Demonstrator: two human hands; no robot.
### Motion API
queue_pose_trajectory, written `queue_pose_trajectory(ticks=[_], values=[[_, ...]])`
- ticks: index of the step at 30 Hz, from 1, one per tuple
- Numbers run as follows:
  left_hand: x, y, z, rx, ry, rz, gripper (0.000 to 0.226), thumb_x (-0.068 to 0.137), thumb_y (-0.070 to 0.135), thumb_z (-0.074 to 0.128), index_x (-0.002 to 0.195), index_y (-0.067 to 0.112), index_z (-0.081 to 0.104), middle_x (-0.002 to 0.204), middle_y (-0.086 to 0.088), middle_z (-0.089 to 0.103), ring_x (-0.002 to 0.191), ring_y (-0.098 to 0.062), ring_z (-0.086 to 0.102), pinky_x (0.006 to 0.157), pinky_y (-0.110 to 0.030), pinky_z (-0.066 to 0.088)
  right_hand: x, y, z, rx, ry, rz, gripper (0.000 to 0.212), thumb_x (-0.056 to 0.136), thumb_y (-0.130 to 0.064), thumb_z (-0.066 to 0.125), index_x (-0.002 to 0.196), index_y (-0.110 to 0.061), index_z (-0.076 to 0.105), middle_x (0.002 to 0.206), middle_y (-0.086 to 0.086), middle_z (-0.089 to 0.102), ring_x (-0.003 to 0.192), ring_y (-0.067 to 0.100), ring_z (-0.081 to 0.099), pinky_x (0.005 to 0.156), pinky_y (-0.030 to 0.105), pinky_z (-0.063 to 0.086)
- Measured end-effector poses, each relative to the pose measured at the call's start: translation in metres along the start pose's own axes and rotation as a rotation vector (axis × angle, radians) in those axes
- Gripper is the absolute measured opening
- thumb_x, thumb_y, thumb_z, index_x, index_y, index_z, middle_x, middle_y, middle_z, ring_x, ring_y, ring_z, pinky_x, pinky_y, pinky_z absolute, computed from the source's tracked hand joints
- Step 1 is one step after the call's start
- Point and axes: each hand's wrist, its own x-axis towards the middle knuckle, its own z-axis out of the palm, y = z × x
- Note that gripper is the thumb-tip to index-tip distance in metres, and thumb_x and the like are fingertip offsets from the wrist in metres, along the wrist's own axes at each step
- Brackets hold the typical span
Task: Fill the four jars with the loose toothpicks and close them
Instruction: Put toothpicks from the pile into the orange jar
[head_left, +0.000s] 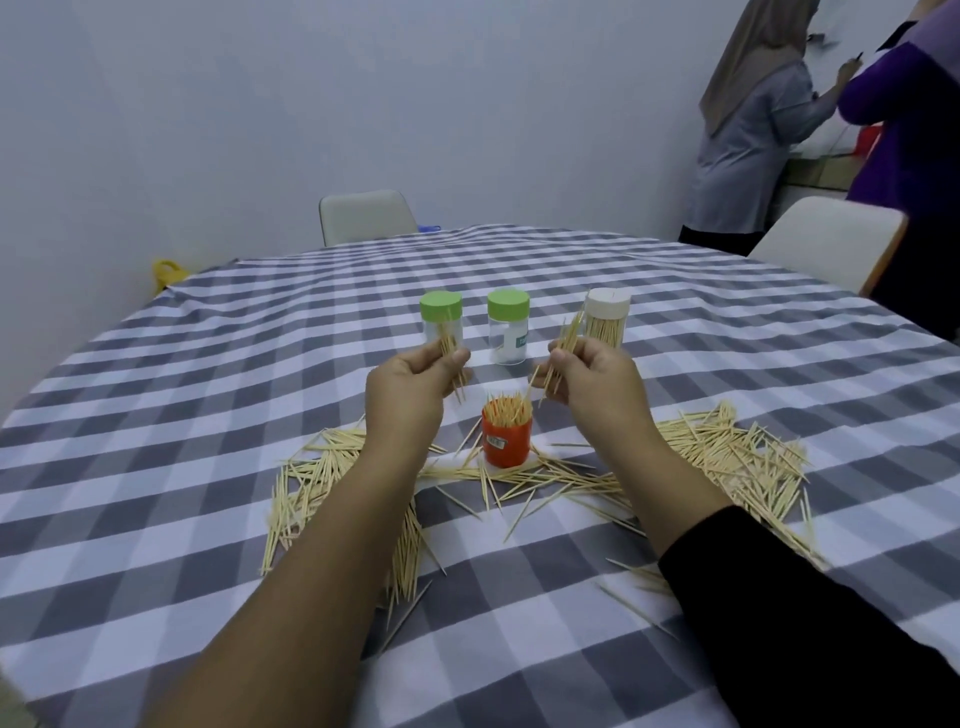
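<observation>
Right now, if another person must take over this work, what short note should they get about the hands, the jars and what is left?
Left hand: holds a small bunch of toothpicks, raised above the table.
Right hand: holds another bunch.
Orange jar: open, between the hands, nearly full.
White-lidded jar: closed, looks full.
Two green-lidded jars: lids on; the right one looks empty, the left is partly hidden.
Loose toothpicks: many lie on the checked tablecloth around the orange jar.
Left: finish and close the orange jar, then fill the green-lidded ones.
</observation>
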Motion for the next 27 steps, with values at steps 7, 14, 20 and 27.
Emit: queue_pose_trajectory(ticks=[7,14,20,27], values=[[-0.009,-0.002,0.009,-0.156,-0.062,-0.022,0.019,0.083,0.012,0.07,0.102,0.01,0.071,0.096,-0.007,0.074,0.093,-0.022,0.07,0.091,-0.033,0.053,-0.004,0.002,0.007,0.104,0.03,-0.062,0.022,0.098,-0.015,0.047,0.082,-0.026,0.059,0.085,-0.002,0.072,0.088,0.017,0.069,0.09,0.043,0.053],[-0.015,-0.01,0.014,-0.018,-0.121,-0.004,0.009,0.084,0.023,0.069,0.093,0.026,0.071,0.088,0.012,0.073,0.084,0.007,0.063,0.065,-0.008,0.045,-0.01,0.012,0.017,0.084,-0.062,-0.009,0.016,0.097,-0.019,0.048,0.092,-0.022,0.063,0.096,-0.005,0.071,0.098,0.008,0.063,0.092,0.035,0.049],[-0.017,-0.017,0.014,-0.087,-0.208,-0.132,0.016,0.084,0.016,0.068,0.1,0.016,0.072,0.087,0.004,0.074,0.074,0.002,0.068,0.056,-0.01,0.048,-0.013,0.017,0.02,0.075,-0.14,0.033,0.019,0.097,-0.019,0.05,0.084,-0.028,0.06,0.092,-0.006,0.068,0.089,0.008,0.062,0.081,0.027,0.051],[-0.02,-0.015,0.015,-0.129,-0.216,-0.145,0.013,0.085,0.01,0.066,0.096,0.015,0.072,0.077,0.005,0.074,0.065,0.001,0.068,0.055,-0.012,0.05,-0.014,0.023,0.023,0.049,-0.16,0.028,0.015,0.098,-0.019,0.047,0.099,-0.023,0.061,0.102,0.001,0.067,0.098,0.017,0.062,0.091,0.042,0.051]])
